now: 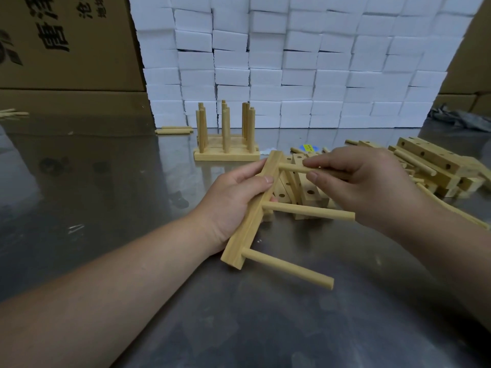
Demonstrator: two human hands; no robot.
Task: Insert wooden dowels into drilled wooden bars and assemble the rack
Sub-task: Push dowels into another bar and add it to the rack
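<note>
Metal table (106, 181) — white block wall (292, 62) behind | left grip (231, 205) holds bar (243, 235) | right grip (366, 181) pinches dowel (292, 168)

The cardboard box (66, 43) bears black Chinese print, "唐" legible, the rest unclear.

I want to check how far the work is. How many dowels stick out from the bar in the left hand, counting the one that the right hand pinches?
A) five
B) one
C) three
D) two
C: the bar gripped by the left hand carries the top dowel, pinched by the right hand, plus the middle dowel and the bottom dowel.
</note>
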